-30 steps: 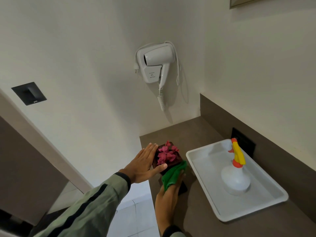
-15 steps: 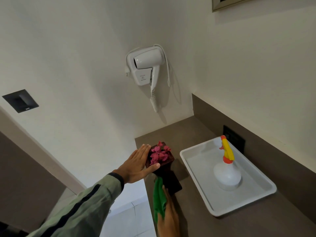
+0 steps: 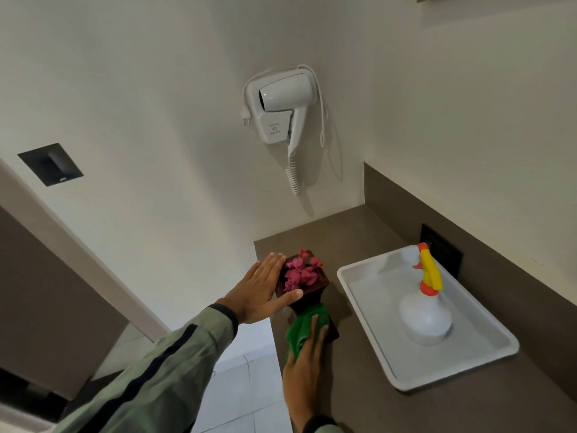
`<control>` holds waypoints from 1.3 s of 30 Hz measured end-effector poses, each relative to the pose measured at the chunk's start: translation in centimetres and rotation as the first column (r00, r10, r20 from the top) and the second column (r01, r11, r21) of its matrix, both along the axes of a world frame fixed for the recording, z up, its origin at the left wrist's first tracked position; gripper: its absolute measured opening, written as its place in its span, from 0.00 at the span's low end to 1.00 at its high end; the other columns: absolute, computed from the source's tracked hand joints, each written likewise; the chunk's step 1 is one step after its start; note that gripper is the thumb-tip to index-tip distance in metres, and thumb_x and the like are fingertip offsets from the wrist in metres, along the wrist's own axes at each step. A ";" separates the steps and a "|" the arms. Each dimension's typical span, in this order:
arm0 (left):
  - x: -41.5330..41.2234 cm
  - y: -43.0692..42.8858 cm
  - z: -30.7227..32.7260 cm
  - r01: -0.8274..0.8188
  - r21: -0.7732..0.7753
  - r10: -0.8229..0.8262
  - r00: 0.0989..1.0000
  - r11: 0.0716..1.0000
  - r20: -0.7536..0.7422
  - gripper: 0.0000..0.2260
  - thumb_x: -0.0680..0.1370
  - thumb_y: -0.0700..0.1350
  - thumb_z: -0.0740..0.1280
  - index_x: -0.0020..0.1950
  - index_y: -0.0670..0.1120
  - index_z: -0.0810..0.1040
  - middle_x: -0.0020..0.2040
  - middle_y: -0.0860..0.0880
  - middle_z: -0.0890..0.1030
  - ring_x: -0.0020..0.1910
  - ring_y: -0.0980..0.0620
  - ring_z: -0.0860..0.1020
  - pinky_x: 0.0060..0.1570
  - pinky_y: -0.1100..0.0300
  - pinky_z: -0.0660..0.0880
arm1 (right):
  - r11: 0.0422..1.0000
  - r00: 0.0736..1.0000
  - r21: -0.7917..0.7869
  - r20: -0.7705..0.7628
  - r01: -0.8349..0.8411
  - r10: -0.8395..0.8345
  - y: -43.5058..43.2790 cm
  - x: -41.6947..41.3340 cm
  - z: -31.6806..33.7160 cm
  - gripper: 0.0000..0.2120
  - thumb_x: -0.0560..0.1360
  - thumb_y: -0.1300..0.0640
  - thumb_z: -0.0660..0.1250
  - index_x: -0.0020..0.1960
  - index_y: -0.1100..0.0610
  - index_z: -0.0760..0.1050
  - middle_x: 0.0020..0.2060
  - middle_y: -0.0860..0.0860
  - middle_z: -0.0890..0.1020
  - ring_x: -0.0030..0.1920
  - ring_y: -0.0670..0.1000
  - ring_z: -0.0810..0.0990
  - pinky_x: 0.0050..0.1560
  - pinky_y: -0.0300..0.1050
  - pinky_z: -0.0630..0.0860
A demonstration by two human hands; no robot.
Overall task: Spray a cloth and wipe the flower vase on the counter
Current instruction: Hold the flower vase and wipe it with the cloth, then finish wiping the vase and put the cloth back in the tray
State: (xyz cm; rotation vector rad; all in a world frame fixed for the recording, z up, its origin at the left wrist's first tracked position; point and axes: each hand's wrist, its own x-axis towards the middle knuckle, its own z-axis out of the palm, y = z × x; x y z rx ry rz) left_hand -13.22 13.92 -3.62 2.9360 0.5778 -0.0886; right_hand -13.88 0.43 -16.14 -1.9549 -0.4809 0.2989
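Head view shows our right hand (image 3: pixel 304 357) pressing the green cloth (image 3: pixel 301 331) flat-fingered against the upright dark flower vase (image 3: pixel 307 295) near the worktop's (image 3: pixel 359 401) front-left edge, while our left hand (image 3: pixel 260 292), fingers extended, steadies its rim above.
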 end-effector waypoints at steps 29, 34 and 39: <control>7.3 -20.0 -8.3 -0.255 -0.795 0.579 0.802 0.550 0.143 0.21 0.76 0.44 0.69 0.68 0.50 0.70 0.64 0.43 0.79 0.58 0.46 0.79 0.59 0.50 0.77 | 0.997 0.903 -0.070 -0.424 0.038 -0.064 -17.3 20.9 4.0 0.12 0.67 0.59 0.76 0.46 0.62 0.76 0.47 0.63 0.83 0.46 0.61 0.81 0.53 0.59 0.79; 7.7 -20.2 -9.6 -0.264 -0.094 0.272 0.959 0.960 0.081 0.23 0.79 0.58 0.57 0.74 0.55 0.64 0.70 0.44 0.69 0.68 0.42 0.65 0.64 0.48 0.65 | 0.697 0.992 -0.717 0.092 0.004 0.089 -17.7 20.3 3.8 0.29 0.64 0.37 0.73 0.54 0.55 0.70 0.52 0.55 0.80 0.54 0.57 0.78 0.57 0.54 0.72; 6.5 -19.6 -7.0 -0.190 0.094 0.155 0.942 0.977 0.298 0.21 0.79 0.57 0.57 0.70 0.53 0.69 0.72 0.43 0.71 0.68 0.42 0.71 0.61 0.47 0.71 | 0.777 0.929 -0.629 0.283 -0.008 0.238 -17.6 18.1 5.8 0.11 0.74 0.44 0.64 0.47 0.52 0.70 0.45 0.51 0.82 0.44 0.51 0.79 0.48 0.47 0.78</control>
